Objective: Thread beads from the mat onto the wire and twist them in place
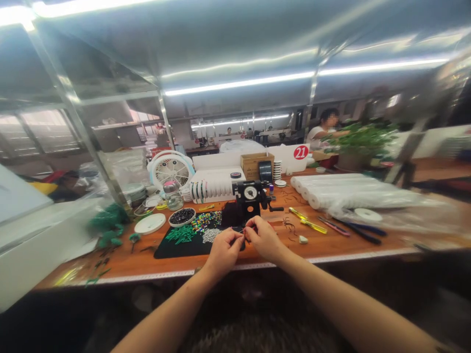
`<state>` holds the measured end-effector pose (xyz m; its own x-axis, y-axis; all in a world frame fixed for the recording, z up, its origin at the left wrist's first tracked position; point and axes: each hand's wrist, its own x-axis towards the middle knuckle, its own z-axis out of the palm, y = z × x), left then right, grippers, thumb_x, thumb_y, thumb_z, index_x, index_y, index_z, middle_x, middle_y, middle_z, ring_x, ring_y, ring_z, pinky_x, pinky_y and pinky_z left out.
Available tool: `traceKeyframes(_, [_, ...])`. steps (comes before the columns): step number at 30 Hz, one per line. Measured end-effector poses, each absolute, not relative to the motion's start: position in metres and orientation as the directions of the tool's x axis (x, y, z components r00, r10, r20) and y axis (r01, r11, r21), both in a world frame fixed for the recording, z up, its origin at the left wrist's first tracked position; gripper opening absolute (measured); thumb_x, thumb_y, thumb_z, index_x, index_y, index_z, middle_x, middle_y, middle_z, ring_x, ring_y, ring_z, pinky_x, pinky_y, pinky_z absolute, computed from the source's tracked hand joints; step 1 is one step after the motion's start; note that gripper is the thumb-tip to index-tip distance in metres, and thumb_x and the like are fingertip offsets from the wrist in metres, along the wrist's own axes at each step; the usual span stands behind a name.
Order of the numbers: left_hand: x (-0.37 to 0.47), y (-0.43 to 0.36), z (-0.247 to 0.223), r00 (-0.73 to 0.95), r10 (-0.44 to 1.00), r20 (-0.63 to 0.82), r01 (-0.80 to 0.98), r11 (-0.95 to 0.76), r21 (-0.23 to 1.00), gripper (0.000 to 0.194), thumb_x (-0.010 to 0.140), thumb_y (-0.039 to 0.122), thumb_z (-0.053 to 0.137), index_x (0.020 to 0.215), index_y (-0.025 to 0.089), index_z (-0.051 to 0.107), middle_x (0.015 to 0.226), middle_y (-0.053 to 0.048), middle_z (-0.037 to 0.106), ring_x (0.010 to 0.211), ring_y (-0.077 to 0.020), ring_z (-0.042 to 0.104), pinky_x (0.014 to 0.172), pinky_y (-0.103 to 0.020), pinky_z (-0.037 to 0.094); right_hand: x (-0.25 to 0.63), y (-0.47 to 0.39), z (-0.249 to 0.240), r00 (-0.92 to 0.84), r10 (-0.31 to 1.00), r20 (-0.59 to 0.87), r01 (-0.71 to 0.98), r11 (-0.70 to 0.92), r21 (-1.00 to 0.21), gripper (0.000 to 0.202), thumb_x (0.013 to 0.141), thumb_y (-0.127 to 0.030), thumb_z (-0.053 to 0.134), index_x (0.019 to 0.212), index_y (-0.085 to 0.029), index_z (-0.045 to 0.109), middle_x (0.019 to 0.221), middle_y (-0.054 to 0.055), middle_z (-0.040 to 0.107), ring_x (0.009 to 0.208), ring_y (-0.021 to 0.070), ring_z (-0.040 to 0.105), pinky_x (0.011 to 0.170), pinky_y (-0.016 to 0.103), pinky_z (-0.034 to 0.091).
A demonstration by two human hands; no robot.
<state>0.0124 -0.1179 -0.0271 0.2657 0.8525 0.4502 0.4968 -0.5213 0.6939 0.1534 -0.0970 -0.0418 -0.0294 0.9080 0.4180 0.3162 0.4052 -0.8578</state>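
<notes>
My left hand and my right hand meet at the front of the work mat, fingertips pinched close together. What they pinch is too small to make out; a thin light line shows between them. Just beyond stands a black hand-cranked machine with a round dial. Left of my hands, on the black mat, lie silver beads, mixed coloured beads and green stick-like pieces. A white dish of black beads sits at the mat's back corner.
Yellow-handled tools and dark-handled pliers lie to the right, before plastic-wrapped white rolls. At the back are a fan, a row of white spools and a cardboard box. A white lid lies left. A person sits beyond.
</notes>
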Motion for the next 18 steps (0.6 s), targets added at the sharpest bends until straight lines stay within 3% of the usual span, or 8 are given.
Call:
traceKeyframes(5, [0.007, -0.113, -0.032, 0.238, 0.902, 0.361, 0.417, -0.431, 0.8, 0.021, 0.078, 0.03, 0.051, 0.069, 0.017, 0.065, 0.061, -0.002, 0.061, 0.06, -0.0172, 0.055, 0.059, -0.028, 0.041, 0.165, -0.094, -0.039, -0.183, 0.921, 0.345, 0.074, 0.363, -0.929, 0.008, 0.077, -0.022, 0.046, 0.083, -0.018, 0.051, 0.066, 0.0, 0.06, 0.062, 0.0147, 0.06, 0.059, 0.028, 0.047])
traceKeyframes(8, [0.005, -0.113, -0.031, 0.25, 0.904, 0.348, 0.421, -0.425, 0.801, 0.021, 0.079, 0.03, 0.052, 0.07, 0.017, 0.065, 0.06, -0.001, 0.06, 0.059, -0.0171, 0.053, 0.058, -0.028, 0.04, 0.169, -0.095, -0.035, -0.261, 0.904, 0.338, 0.089, 0.371, -0.924, 0.014, 0.075, -0.024, 0.053, 0.086, -0.017, 0.057, 0.07, 0.0, 0.061, 0.067, 0.0149, 0.06, 0.062, 0.027, 0.047])
traceKeyframes(11, [0.006, -0.114, -0.029, 0.296, 0.874, 0.386, 0.478, -0.485, 0.732, 0.018, 0.08, 0.025, 0.052, 0.07, 0.019, 0.066, 0.064, -0.002, 0.059, 0.062, -0.017, 0.053, 0.062, -0.028, 0.04, 0.168, -0.094, -0.034, -0.243, 0.913, 0.327, 0.135, 0.365, -0.921, 0.006, 0.072, -0.022, 0.056, 0.07, -0.016, 0.057, 0.062, -0.001, 0.06, 0.061, 0.0128, 0.057, 0.059, 0.024, 0.044])
traceKeyframes(13, [0.005, -0.115, -0.028, 0.365, 0.799, 0.478, 0.584, -0.596, 0.551, 0.021, 0.083, 0.021, 0.047, 0.073, 0.019, 0.065, 0.068, -0.003, 0.056, 0.066, -0.0172, 0.052, 0.064, -0.029, 0.039, 0.165, -0.091, -0.035, -0.212, 0.934, 0.287, 0.174, 0.325, -0.93, 0.009, 0.072, -0.019, 0.055, 0.063, -0.016, 0.056, 0.056, -0.002, 0.057, 0.056, 0.0114, 0.055, 0.055, 0.023, 0.042])
traceKeyframes(16, [0.002, -0.111, -0.029, 0.553, 0.597, 0.58, 0.687, -0.721, 0.087, 0.027, 0.087, 0.015, 0.037, 0.082, 0.016, 0.063, 0.073, -0.007, 0.053, 0.07, -0.0196, 0.049, 0.065, -0.031, 0.039, 0.163, -0.084, -0.033, -0.185, 0.963, 0.197, 0.191, 0.232, -0.954, 0.008, 0.07, -0.016, 0.055, 0.062, -0.016, 0.057, 0.05, -0.003, 0.056, 0.05, 0.0097, 0.052, 0.049, 0.02, 0.039])
traceKeyframes(18, [-0.002, -0.106, -0.028, 0.659, 0.487, 0.573, 0.665, -0.733, -0.14, 0.028, 0.087, 0.012, 0.034, 0.089, 0.014, 0.062, 0.073, -0.008, 0.052, 0.069, -0.0209, 0.047, 0.065, -0.033, 0.038, 0.163, -0.079, -0.029, -0.213, 0.968, 0.134, 0.196, 0.177, -0.965, 0.008, 0.07, -0.015, 0.055, 0.062, -0.015, 0.059, 0.047, -0.003, 0.055, 0.043, 0.0084, 0.048, 0.042, 0.019, 0.034])
